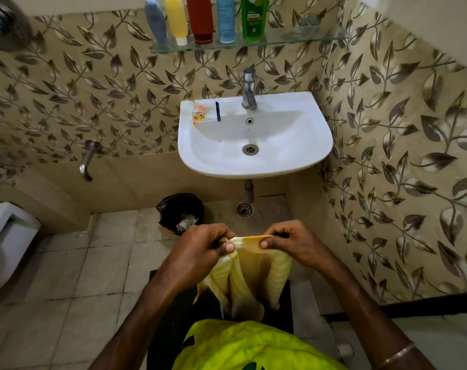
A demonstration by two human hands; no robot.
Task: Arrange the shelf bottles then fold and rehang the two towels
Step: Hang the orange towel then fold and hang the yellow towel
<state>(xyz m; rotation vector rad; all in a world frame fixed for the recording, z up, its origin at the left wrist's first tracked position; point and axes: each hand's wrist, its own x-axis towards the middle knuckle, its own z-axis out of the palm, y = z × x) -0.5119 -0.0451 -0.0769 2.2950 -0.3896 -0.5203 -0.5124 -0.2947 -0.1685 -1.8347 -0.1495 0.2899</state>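
Note:
A pale yellow towel (249, 273) hangs in folds in front of my body, below the sink. My left hand (203, 244) pinches its top edge on the left, and my right hand (291, 241) pinches the same edge on the right, a short stretch of cloth taut between them. Up on the glass shelf (293, 40) stand several bottles in a row: a grey one (156, 22), a yellow one (177, 18), a red one (200, 18), a light blue one (225, 18) and a green one (254, 16). No second towel is in view.
A white sink (315, 145) with a chrome tap (249, 89) is mounted on the leaf-patterned wall; a small packet (199, 116) lies on its left rim. A black-lined bin (180, 212) stands on the tiled floor, a wall spout (88, 161) at left, a toilet (5, 241) at far left.

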